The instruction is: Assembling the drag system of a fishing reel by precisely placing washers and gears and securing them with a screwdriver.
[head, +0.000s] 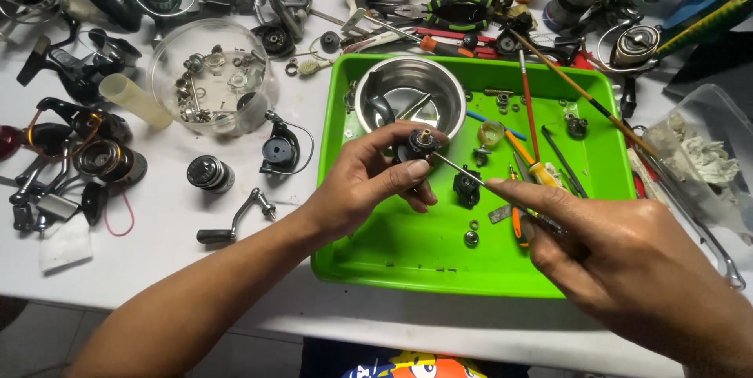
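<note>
Head view, surveyed left to right. At nine o'clock on the white table (157, 213), dismantled fishing reels (86, 150) are scattered; a clear round tub (210, 76) of small screws and parts is noted at ten o'clock, with a loose crank handle (235, 221) below it. At centre, a green tray (408, 260) is set on the table, and a steel bowl (409, 96) is seated in its upper left corner.

The left hand (369, 182) is closed by thumb and fingertips around a small black reel part (416, 145), held just above the tray and below the bowl's rim. The right hand (620, 260), at four o'clock, is closed in a pencil grip on a thin metal tool (478, 182), whose tip is laid against the reel part. An orange-handled screwdriver (533, 165), a black component (467, 187) and loose washers (471, 237) are observed on the tray floor beneath.

Risk assessed: should the tool tip slip, the left fingers could be struck. Should the pinch loosen, the part or any freed small piece could be dropped among the washers and be lost.
</note>
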